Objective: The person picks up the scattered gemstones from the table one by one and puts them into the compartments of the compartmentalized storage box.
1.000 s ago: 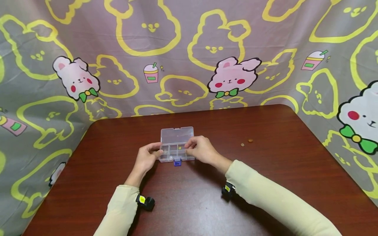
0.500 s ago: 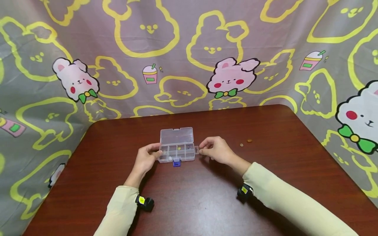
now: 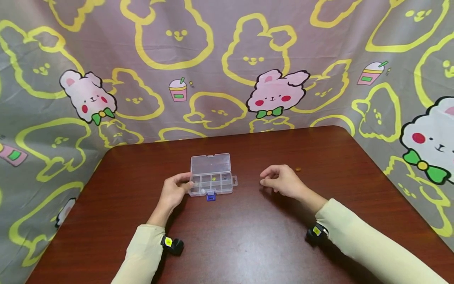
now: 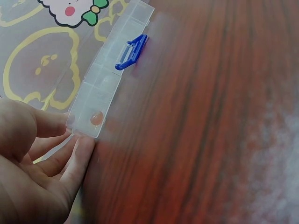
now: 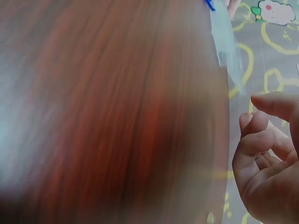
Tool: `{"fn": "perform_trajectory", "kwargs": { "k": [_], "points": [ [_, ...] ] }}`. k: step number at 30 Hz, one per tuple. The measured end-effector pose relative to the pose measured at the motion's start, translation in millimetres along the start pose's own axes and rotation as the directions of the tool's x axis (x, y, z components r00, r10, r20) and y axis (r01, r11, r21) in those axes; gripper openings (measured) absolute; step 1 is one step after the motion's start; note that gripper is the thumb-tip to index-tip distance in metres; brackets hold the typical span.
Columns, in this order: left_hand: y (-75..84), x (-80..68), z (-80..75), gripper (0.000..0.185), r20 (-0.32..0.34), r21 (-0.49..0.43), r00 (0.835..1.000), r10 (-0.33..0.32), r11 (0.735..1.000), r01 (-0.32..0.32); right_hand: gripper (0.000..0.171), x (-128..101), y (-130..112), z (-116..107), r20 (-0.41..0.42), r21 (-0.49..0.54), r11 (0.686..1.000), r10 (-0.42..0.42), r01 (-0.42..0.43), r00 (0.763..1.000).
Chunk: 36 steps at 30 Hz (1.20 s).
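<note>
A clear plastic compartment box [image 3: 225, 192] sits with its lid [image 3: 211, 163] raised and a blue latch [image 3: 211, 197] at its front. My left hand [image 3: 173, 190] pinches the box's left end between thumb and fingers. Inside lie a small yellow piece [image 3: 214, 179], a dark piece [image 3: 225, 177] at the back right, and an orange bead [image 4: 96, 118] near the left end. To the right of the box, my right hand [image 3: 285, 182] hovers over the table, fingers loosely bent and holding nothing. A small pale stone [image 5: 210, 217] shows in the right wrist view; the hand hides it from the head view.
Beyond my right hand, a small amber stone [image 3: 298, 169] lies on the brown wooden table [image 3: 241, 236]. A hanging tab [image 3: 235, 180] sticks out from the box's right end. A patterned curtain [image 3: 205, 59] encloses the table's back and sides.
My right hand has left the box's right compartments and moved right towards the small stones, now covering the pale one. My left hand keeps its hold on the box.
</note>
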<state>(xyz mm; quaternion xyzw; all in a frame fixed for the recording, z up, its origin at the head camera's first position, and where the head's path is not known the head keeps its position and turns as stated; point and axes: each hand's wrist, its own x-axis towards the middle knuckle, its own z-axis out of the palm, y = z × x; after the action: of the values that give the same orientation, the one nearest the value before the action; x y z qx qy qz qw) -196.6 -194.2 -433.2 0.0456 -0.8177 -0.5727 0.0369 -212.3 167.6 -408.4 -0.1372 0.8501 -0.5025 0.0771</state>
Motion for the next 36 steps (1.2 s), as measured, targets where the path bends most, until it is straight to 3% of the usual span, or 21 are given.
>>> {"fn": "perform_trajectory", "kwargs": {
  "k": [5,22,36],
  "points": [
    [0.2,0.7,0.4,0.033,-0.004,0.011,1.0,-0.011,1.0,0.011,0.021,-7.5,8.7,-14.8,-0.007,-0.001,0.999,0.037,-0.037,0.999],
    [-0.7,1.2,-1.9,0.033,0.006,-0.009,1.0,0.002,1.0,-0.002,0.028,-16.9,32.7,-50.4,-0.095,-0.111,0.992,0.046,-0.056,0.994],
    [-1.2,1.3,-1.4,0.033,0.005,-0.018,1.0,0.01,1.0,-0.01,0.024,-14.4,47.6,-59.6,-0.13,-0.172,0.981,0.062,-0.084,0.99]
  ]
}}
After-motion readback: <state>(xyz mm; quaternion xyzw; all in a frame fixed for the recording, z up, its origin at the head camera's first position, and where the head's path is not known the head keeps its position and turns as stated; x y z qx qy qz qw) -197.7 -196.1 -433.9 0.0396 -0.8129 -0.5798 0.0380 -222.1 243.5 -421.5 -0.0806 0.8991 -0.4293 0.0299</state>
